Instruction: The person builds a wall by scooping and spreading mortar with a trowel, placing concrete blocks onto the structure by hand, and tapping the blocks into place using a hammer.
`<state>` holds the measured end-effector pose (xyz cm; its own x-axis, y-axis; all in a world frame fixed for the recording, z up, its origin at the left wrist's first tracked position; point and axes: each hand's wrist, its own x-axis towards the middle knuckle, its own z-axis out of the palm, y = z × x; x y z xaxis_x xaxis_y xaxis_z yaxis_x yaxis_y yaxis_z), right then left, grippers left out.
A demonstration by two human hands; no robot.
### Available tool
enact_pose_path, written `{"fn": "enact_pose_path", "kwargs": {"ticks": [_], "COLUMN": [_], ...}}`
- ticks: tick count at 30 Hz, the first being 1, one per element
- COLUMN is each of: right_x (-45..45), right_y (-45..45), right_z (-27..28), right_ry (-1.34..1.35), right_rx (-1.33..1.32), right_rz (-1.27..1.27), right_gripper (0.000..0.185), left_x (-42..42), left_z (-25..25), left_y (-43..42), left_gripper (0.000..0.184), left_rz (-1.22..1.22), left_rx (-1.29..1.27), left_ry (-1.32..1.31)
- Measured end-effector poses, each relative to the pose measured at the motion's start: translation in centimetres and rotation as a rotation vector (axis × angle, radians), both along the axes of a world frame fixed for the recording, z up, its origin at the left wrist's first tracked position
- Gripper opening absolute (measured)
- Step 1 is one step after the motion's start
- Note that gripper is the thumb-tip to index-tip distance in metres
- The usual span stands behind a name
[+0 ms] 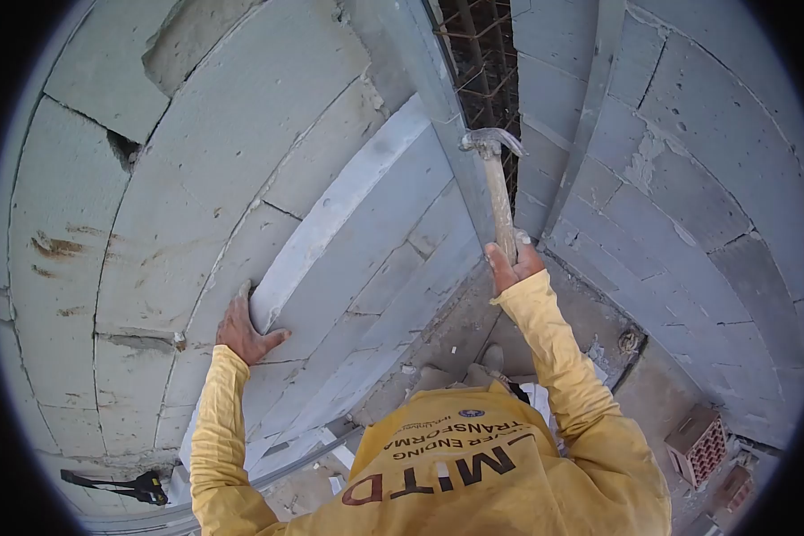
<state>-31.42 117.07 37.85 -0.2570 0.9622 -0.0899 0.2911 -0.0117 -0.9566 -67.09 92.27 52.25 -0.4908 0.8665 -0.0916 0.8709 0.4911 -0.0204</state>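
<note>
My right hand (515, 268) is wrapped round the wooden handle of a claw hammer (500, 201), gripping it low down. The hammer's metal head is beside a grey upright strip (466, 161); whether they touch, I cannot tell. At the left, my left hand (248, 329) rests with fingers spread at the near end of a pale block (330, 210). This block stands proud of the wall, its light edge curving in the wide lens. Its far end reaches the grey strip.
Rebar (478, 54) shows in a dark gap beyond the hammer. A block wall (688, 196) rises at the right. Red bricks (699, 447) lie on the floor at lower right. A black-handled tool (125, 485) is at lower left. My shoes (491, 357) are on the floor.
</note>
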Motion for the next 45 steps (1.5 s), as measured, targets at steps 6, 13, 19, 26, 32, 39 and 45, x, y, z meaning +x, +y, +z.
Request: {"fn": "enact_pose_path", "kwargs": {"ticks": [6, 13, 19, 26, 32, 39, 45], "right_x": [3.3, 1.0, -0.6, -1.3, -1.4, -0.8, -1.4], "right_y": [11.4, 19.7, 23.5, 25.9, 26.0, 28.0, 28.9], "right_z": [-3.1, 1.1, 1.4, 0.7, -0.5, -2.5, -0.3], "right_ry": [-0.466, -0.685, -0.857, -0.923, -0.966, -0.852, -0.983], "right_rx": [0.065, 0.017, 0.116, 0.195, 0.255, 0.159, 0.150], "right_rz": [-0.006, 0.279, 0.552, 0.599, 0.590, 0.461, 0.568], "right_gripper": [0.046, 0.050, 0.052, 0.062, 0.061, 0.057, 0.058], "left_x": [-1.1, -1.5, -1.8, -1.7, -2.5, 0.4, 3.7], "left_z": [-3.0, -2.9, -3.1, -2.7, -3.0, 0.2, -0.2], "left_y": [0.3, 0.3, -0.1, 0.3, 0.2, 5.3, 19.3], "left_gripper": [0.105, 0.104, 0.103, 0.102, 0.102, 0.104, 0.105], "left_rz": [0.087, -0.038, -0.074, -0.073, -0.087, -0.025, -0.162], "left_rx": [0.046, 0.102, 0.104, 0.074, 0.061, -0.057, -0.075], "left_ry": [-0.001, -0.009, 0.028, 0.000, -0.001, -0.203, -0.184]}}
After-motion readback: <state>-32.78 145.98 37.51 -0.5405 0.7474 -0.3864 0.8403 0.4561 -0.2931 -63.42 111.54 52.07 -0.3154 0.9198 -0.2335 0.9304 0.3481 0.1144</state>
